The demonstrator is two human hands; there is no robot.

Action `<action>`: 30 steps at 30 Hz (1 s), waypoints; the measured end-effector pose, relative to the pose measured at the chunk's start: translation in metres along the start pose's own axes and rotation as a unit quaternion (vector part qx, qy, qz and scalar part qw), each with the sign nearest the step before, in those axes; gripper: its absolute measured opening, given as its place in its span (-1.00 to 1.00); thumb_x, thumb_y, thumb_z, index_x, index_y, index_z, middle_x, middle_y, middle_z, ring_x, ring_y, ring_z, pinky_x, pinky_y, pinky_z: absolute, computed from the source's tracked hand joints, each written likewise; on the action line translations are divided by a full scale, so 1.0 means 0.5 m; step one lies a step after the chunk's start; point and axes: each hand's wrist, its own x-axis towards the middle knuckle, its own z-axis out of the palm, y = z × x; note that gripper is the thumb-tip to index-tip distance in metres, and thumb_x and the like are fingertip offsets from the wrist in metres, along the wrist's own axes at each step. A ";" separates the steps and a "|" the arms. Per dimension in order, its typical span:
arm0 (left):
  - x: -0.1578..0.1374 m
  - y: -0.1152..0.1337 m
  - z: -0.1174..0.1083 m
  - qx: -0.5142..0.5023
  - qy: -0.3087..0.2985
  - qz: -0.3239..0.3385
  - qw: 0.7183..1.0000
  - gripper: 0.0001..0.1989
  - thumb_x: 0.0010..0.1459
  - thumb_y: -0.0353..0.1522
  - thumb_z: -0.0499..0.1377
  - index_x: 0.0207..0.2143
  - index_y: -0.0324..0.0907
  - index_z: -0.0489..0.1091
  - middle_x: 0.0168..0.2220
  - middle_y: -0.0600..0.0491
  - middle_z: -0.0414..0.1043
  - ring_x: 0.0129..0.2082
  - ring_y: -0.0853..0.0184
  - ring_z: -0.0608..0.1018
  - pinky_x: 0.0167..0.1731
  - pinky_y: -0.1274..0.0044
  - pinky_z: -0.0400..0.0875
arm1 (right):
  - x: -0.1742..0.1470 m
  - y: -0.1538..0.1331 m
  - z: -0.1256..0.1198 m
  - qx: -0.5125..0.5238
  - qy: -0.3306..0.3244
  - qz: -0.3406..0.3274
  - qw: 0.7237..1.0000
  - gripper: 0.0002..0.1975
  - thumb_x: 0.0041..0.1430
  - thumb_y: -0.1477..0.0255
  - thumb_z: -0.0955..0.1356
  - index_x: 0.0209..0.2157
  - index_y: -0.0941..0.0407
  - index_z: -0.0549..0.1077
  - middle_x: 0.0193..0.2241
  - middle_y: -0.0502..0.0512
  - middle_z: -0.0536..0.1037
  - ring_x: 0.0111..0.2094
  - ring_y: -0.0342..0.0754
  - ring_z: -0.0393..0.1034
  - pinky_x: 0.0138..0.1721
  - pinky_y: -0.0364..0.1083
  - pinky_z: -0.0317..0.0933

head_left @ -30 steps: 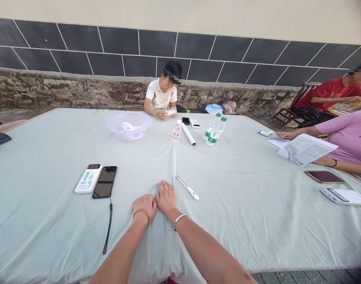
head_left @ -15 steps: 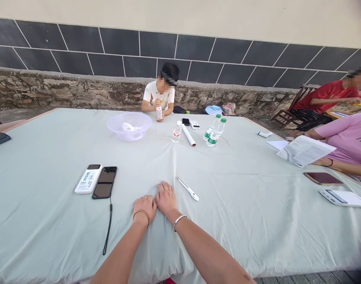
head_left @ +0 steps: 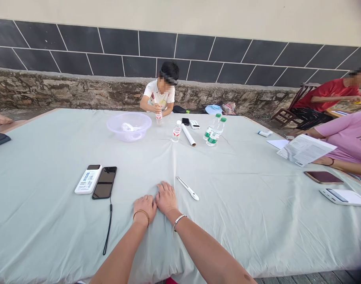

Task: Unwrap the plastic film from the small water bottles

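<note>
Unmoved, both hands (head_left: 156, 202) press wrinkled cloth (head_left: 227, 221).

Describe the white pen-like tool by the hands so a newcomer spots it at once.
On the pale green tablecloth, find the person's right hand resting flat beside the left hand. Just right of it lies the slim white pen-like tool, angled diagonally. Unlike the black phone, it is thin and stick-shaped.

I see a slim white pen (head_left: 187, 188) lying flat and slanted on the pale green tablecloth (head_left: 227, 221), just beside my right hand (head_left: 166, 198); the cloth is creased, its fold running under both hands.
</note>
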 end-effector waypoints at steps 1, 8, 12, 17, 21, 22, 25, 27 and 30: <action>0.000 0.000 0.000 0.001 0.000 -0.001 1.000 -0.70 0.24 -0.29 -0.13 -0.28 -0.16 0.36 -0.24 -0.06 0.46 -0.19 0.19 0.48 -0.22 0.39 0.23 | 0.000 0.000 0.001 0.000 0.000 -0.001 1.000 -0.62 0.16 0.48 0.18 0.01 0.12 0.37 0.11 0.17 0.32 0.14 0.04 0.09 0.16 -0.01 -0.11; 0.000 0.000 0.000 0.003 -0.003 -0.002 1.000 -0.69 0.24 -0.28 -0.14 -0.29 -0.15 0.36 -0.25 -0.04 0.46 -0.21 0.19 0.48 -0.23 0.38 0.24 | 0.000 0.003 0.005 0.003 0.001 -0.003 1.000 -0.61 0.16 0.48 0.19 0.02 0.13 0.37 0.12 0.17 0.31 0.15 0.05 0.09 0.16 0.00 -0.12; -0.001 0.001 -0.003 0.003 -0.005 -0.004 1.000 -0.71 0.23 -0.28 -0.12 -0.29 -0.15 0.36 -0.24 -0.04 0.47 -0.20 0.20 0.47 -0.22 0.39 0.24 | 0.000 0.003 0.005 0.001 -0.004 -0.003 1.000 -0.62 0.17 0.47 0.18 0.02 0.11 0.37 0.12 0.16 0.31 0.15 0.03 0.09 0.16 -0.01 -0.13; 0.000 0.002 -0.005 0.001 -0.006 -0.003 1.000 -0.71 0.23 -0.29 -0.12 -0.30 -0.15 0.36 -0.25 -0.05 0.47 -0.20 0.20 0.47 -0.22 0.39 0.24 | 0.000 0.002 0.002 0.001 -0.005 0.000 1.000 -0.61 0.16 0.49 0.19 0.02 0.11 0.37 0.13 0.17 0.31 0.16 0.04 0.08 0.17 0.00 -0.13; 0.006 0.002 -0.004 -0.004 -0.009 -0.002 1.000 -0.70 0.23 -0.29 -0.13 -0.30 -0.15 0.37 -0.26 -0.04 0.47 -0.22 0.20 0.48 -0.23 0.39 0.24 | 0.002 0.002 0.002 0.006 -0.010 -0.001 1.000 -0.61 0.16 0.49 0.19 0.02 0.12 0.37 0.14 0.17 0.29 0.17 0.06 0.07 0.18 0.02 -0.13; 0.007 0.002 -0.003 -0.006 -0.010 -0.002 1.000 -0.71 0.23 -0.29 -0.12 -0.30 -0.15 0.37 -0.27 -0.04 0.47 -0.22 0.20 0.48 -0.23 0.39 0.24 | 0.003 0.003 0.002 0.007 -0.012 -0.001 1.000 -0.61 0.17 0.49 0.18 0.03 0.12 0.37 0.15 0.17 0.29 0.17 0.06 0.07 0.18 0.03 -0.13; 0.011 0.000 -0.001 -0.012 -0.013 0.000 1.000 -0.71 0.22 -0.29 -0.11 -0.32 -0.15 0.37 -0.28 -0.04 0.47 -0.23 0.20 0.48 -0.23 0.39 0.23 | 0.002 0.005 0.003 0.008 -0.016 -0.004 1.000 -0.60 0.17 0.51 0.18 0.03 0.12 0.37 0.16 0.17 0.27 0.18 0.07 0.06 0.19 0.05 -0.14; 0.012 -0.002 0.001 -0.019 -0.013 0.001 1.000 -0.72 0.22 -0.30 -0.11 -0.33 -0.14 0.37 -0.29 -0.03 0.47 -0.24 0.20 0.48 -0.24 0.39 0.22 | 0.001 0.007 0.004 0.013 -0.016 -0.007 1.000 -0.60 0.16 0.52 0.18 0.03 0.11 0.37 0.16 0.17 0.26 0.19 0.07 0.05 0.19 0.05 -0.13; 0.013 -0.007 0.006 -0.043 -0.009 0.001 0.999 -0.74 0.22 -0.31 -0.10 -0.37 -0.13 0.36 -0.32 -0.01 0.47 -0.26 0.21 0.48 -0.26 0.39 0.21 | 0.014 0.011 0.006 0.039 -0.014 -0.001 0.999 -0.61 0.13 0.53 0.20 -0.02 0.11 0.40 0.14 0.17 0.28 0.18 0.05 0.07 0.19 0.03 -0.10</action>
